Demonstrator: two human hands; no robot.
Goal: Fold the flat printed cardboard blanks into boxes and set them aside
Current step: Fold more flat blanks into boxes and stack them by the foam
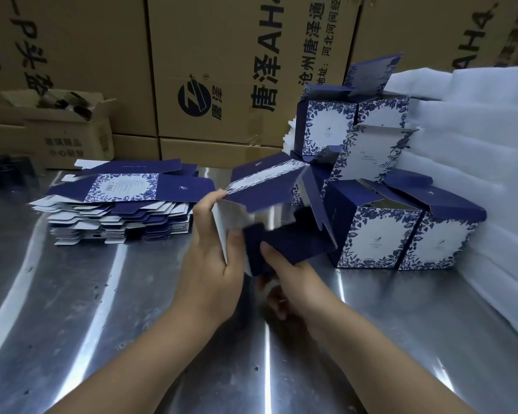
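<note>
- Above the steel table (102,309), between the stack of flat blanks (120,204) and the finished boxes (401,234), the half-formed box (281,210) hangs tilted.
- My left hand (213,252) grips its white side wall, thumb inside, fingers behind.
- My right hand (293,282) pinches a navy flap — thumb on top, fingers curled under.
- Risk, I judge: pushing that flap askew could crease it or miss the lock — squeezing the wall might collapse the shell.

The half-folded box (284,234) in my grip is smeared by motion, so I cannot tell its lower flaps apart. It hides most fingers of my right hand (293,282). Print on the stack of flat blanks (123,210) is too small to read. Dark things in the open carton (69,127) are unclear, and the top edge cuts the big cartons (222,55).
</note>
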